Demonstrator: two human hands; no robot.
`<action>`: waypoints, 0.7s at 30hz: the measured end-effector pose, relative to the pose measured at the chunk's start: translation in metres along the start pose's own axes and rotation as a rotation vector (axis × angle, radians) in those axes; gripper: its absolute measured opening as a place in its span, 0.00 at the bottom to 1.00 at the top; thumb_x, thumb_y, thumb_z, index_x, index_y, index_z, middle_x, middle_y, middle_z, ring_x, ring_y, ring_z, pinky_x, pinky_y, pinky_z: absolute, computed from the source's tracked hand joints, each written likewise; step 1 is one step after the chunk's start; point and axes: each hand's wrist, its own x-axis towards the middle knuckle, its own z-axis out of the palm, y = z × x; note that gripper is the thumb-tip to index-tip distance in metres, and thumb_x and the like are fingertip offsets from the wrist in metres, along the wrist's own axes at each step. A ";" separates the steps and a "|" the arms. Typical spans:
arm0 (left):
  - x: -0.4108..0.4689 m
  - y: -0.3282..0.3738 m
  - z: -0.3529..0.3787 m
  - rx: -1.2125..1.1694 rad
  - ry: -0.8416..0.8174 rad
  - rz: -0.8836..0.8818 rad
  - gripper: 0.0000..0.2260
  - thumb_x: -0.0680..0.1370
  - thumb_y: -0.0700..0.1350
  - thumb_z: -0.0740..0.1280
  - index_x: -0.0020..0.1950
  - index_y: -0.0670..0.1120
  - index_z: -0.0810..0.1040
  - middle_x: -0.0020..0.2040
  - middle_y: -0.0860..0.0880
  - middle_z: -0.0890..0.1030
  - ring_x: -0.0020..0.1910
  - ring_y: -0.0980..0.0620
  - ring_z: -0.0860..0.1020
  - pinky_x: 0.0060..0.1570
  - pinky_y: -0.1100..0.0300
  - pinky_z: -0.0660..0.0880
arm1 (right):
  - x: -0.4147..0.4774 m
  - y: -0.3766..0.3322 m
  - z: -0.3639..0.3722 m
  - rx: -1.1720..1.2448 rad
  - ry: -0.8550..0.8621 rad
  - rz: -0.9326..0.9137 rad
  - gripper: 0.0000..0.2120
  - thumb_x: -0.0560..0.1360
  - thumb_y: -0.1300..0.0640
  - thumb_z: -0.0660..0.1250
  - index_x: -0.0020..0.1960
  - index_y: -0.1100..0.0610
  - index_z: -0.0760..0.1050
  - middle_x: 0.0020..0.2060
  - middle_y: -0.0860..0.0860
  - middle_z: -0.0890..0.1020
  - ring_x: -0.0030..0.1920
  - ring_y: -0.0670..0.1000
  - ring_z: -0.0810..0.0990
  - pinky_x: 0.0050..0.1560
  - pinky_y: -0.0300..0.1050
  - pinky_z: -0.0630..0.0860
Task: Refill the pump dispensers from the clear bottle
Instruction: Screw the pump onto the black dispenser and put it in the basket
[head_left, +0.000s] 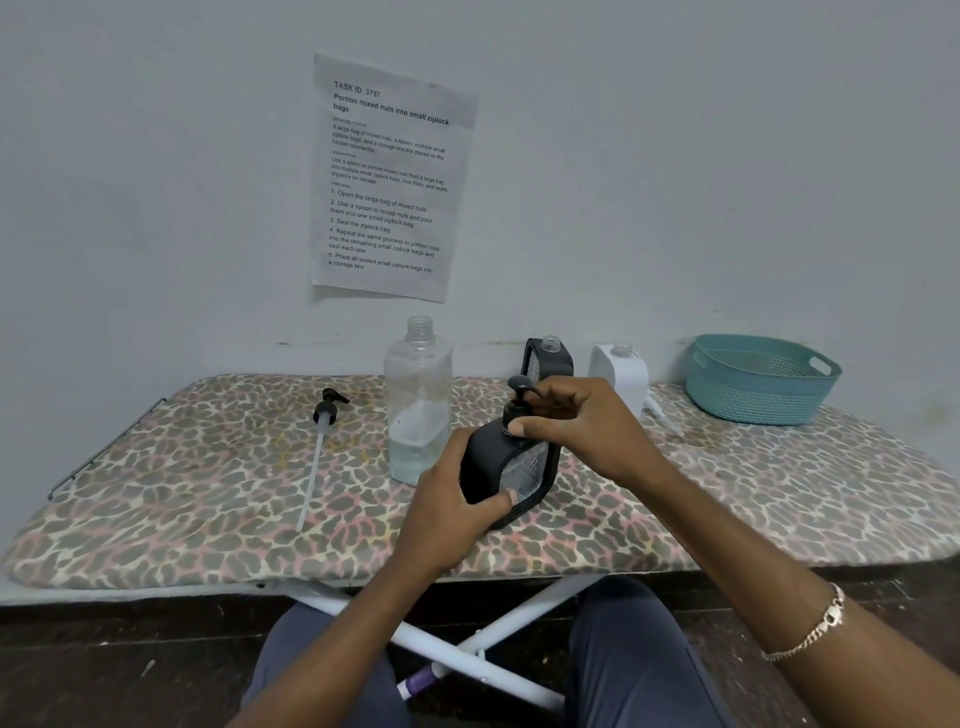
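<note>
Leopard-print fabric covers the worktop, an ironing board on white crossed legs. One printed sheet is on the wall above.

Count: one teal basket, one clear bottle, three dispensers (two black, one white), three pumps.

Teal basket: far right, perforated wall, cut-out handle; floor hidden behind near wall.

Clear bottle: centre, upright, threaded neck uncapped. Pale liquid fills roughly the lower third.

Black dispenser: just right of the bottle, near the front edge, tilted. Rounded black frame, patterned clear panel on its face; fill level not readable. Black pump sits in its neck.

Left hand: grip clamped round the dispenser's lower body, thumb across the front. Right hand: grip pinched on the pump's collar, thumb and fingers curled round it.

Second black dispenser: behind, against the wall, upright, neck open. White dispenser: beside it, neck open. Contents of both unclear.

Loose black pump: lying left of the bottle, long white tube pointing to the front edge. White pump: lying by the white dispenser, blurred.
</note>
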 end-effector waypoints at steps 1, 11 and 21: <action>0.000 0.000 0.000 0.002 -0.002 0.002 0.23 0.75 0.44 0.77 0.66 0.56 0.74 0.55 0.56 0.84 0.53 0.57 0.84 0.53 0.51 0.83 | -0.001 0.001 0.002 0.003 0.018 0.000 0.09 0.70 0.55 0.82 0.46 0.54 0.83 0.43 0.52 0.87 0.50 0.55 0.87 0.56 0.58 0.83; -0.001 0.002 -0.001 0.017 -0.012 0.005 0.23 0.76 0.44 0.77 0.68 0.57 0.74 0.55 0.56 0.84 0.53 0.57 0.84 0.53 0.53 0.82 | -0.002 0.007 0.018 -0.011 0.102 0.035 0.20 0.66 0.47 0.85 0.51 0.48 0.79 0.47 0.50 0.84 0.50 0.47 0.83 0.56 0.45 0.81; -0.001 0.001 -0.001 0.024 -0.013 0.009 0.23 0.76 0.44 0.77 0.67 0.56 0.74 0.54 0.57 0.85 0.53 0.58 0.84 0.53 0.53 0.82 | -0.008 0.003 0.004 0.154 -0.054 0.020 0.14 0.77 0.66 0.73 0.63 0.58 0.84 0.56 0.51 0.88 0.61 0.50 0.85 0.67 0.51 0.79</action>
